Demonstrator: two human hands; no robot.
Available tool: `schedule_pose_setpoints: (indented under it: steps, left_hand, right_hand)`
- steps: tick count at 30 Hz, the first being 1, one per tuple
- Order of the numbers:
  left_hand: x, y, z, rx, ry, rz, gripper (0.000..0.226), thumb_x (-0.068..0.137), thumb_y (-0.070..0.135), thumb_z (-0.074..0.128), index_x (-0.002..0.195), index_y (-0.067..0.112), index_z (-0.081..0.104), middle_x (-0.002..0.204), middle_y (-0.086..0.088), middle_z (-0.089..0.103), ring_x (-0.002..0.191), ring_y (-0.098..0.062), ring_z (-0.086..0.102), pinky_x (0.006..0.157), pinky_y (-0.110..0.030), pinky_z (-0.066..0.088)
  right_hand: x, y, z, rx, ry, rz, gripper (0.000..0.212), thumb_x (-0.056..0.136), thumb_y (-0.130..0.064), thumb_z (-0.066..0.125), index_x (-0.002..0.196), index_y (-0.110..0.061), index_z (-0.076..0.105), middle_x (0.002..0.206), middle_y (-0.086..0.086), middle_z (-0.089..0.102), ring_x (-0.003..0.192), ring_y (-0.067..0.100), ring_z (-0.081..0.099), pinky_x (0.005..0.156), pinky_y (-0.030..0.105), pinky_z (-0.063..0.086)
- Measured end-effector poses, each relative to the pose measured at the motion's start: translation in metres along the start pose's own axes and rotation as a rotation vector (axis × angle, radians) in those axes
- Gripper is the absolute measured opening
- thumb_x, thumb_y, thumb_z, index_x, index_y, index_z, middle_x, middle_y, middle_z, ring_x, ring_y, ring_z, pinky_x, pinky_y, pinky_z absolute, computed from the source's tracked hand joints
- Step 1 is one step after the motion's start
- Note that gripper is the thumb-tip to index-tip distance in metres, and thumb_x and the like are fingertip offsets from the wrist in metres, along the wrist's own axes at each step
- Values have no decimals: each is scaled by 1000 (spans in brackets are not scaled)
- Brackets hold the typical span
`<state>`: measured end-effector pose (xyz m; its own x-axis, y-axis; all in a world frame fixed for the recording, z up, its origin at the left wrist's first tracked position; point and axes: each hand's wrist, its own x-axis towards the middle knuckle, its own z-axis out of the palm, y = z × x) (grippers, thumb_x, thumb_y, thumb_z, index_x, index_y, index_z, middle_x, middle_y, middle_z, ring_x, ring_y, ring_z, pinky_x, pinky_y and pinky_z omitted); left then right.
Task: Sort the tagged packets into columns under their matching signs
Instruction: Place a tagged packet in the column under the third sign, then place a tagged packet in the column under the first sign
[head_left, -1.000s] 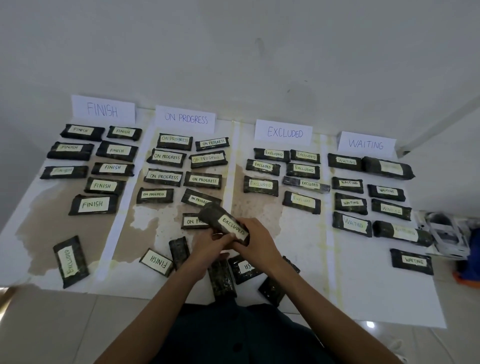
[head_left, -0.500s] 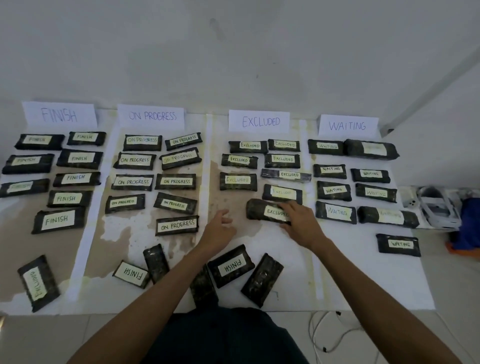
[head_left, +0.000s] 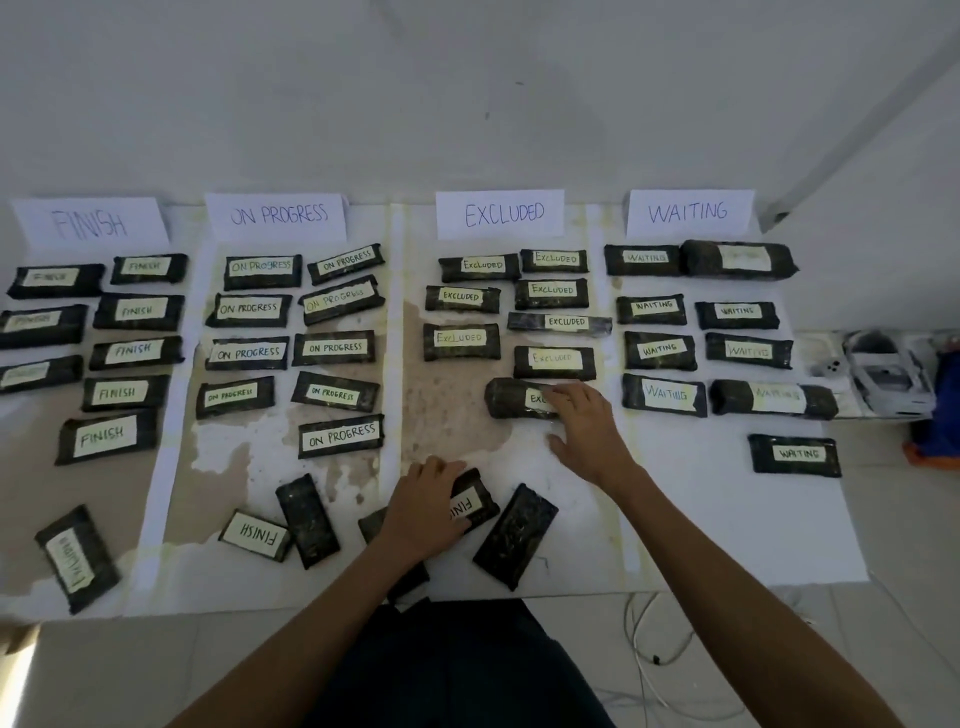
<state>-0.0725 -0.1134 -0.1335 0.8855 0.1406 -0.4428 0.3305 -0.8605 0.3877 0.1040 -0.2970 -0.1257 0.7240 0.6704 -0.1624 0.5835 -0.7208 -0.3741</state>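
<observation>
The right grip (head_left: 587, 426), fingers flat, rests on the black plastic EXCLUDED-tagged packet (head_left: 511, 399)'s right end, while the left grip (head_left: 423, 506) curls over a black FINISH-tagged packet (head_left: 475, 503) near the white sheet (head_left: 727, 545)'s near edge.

The right hand (head_left: 587, 426) lies over the tag of the EXCLUDED packet (head_left: 511, 399), so only the letters "EX" are readable. The left hand (head_left: 423, 506), curled over the FINISH packet (head_left: 475, 501), covers the end of its tag. The left forearm hides most of 1 more packet (head_left: 371, 525), with its tag out of sight. At the left picture edge, 2 packets (head_left: 36, 326) in the FINISH column are cut off and their tags are blurred. The tag of the big packet (head_left: 737, 258) under the WAITING sign is too faint to read. A blue thing (head_left: 948, 395) is cut off at the right edge.
</observation>
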Motion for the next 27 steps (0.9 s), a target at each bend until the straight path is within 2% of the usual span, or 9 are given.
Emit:
schedule_pose_setpoints:
  steps: [3, 6, 11, 15, 17, 19, 22, 25, 27]
  left_hand:
    - [-7, -1, 11, 181, 8, 73, 79, 65, 44, 69, 133, 18, 39, 121, -11, 45, 103, -32, 47, 76, -40, 44]
    - [-5, 2, 14, 156, -17, 19, 84, 63, 42, 71, 134, 17, 33, 120, -11, 42, 104, -31, 45, 77, -39, 44]
    - [2, 11, -3, -342, -3, -170, 30, 84, 27, 60, 108, 12, 51, 104, -8, 52, 94, -24, 53, 74, -33, 45]
    - [0, 12, -29, -936, 146, -371, 26, 84, 18, 65, 109, 16, 57, 99, -1, 61, 92, -18, 59, 71, -25, 46]
    - [-4, 11, -41, -1119, 182, -401, 20, 84, 14, 66, 103, 17, 59, 101, -5, 65, 90, -19, 63, 67, -26, 52]
    - [-10, 4, -48, -1153, 203, -406, 16, 84, 13, 66, 98, 17, 60, 101, -9, 67, 92, -22, 64, 70, -32, 56]
    - [-22, -17, -55, -1196, 212, -443, 28, 82, 15, 68, 107, 16, 56, 110, -9, 64, 99, -24, 62, 79, -40, 56]
    - [-39, -41, -64, -1132, 242, -404, 56, 78, 16, 73, 126, 17, 43, 116, -7, 58, 98, -20, 59, 70, -29, 54]
    - [-54, -59, -69, -973, 274, -335, 82, 73, 17, 77, 139, 20, 29, 122, -3, 49, 105, -18, 52, 77, -26, 49]
  right_hand:
    - [-15, -21, 7, 25, -12, -2, 56, 74, -16, 69, 127, -10, 53, 126, 16, 52, 117, 37, 46, 97, 49, 40]
    - [-31, -41, 15, 64, -23, -3, 57, 77, -17, 67, 131, -13, 50, 128, 14, 51, 119, 34, 43, 99, 45, 37]
    - [-45, -65, 18, 314, -125, 94, 47, 85, -18, 61, 131, -16, 50, 127, 7, 51, 116, 24, 45, 96, 32, 38]
    - [-49, -90, 8, 712, -182, 346, 40, 86, -17, 65, 124, -18, 53, 107, 1, 60, 87, 14, 60, 69, 16, 47]
    - [-49, -104, 11, 814, -246, 397, 36, 86, -17, 65, 121, -18, 54, 102, 3, 65, 85, 21, 65, 67, 21, 52]
    - [-47, -119, 13, 918, -287, 436, 32, 88, -13, 63, 118, -16, 56, 102, 9, 68, 86, 25, 68, 71, 29, 57]
    - [-37, -137, 11, 951, -300, 402, 30, 88, -10, 63, 117, -12, 57, 105, 12, 68, 83, 22, 68, 71, 29, 58]
    - [-22, -156, 6, 891, -305, 337, 29, 88, -9, 62, 117, -11, 59, 104, 10, 68, 76, 15, 65, 65, 23, 55]
    - [-12, -169, 6, 847, -319, 313, 29, 89, -10, 62, 118, -10, 60, 103, 8, 68, 79, 16, 64, 65, 23, 54]
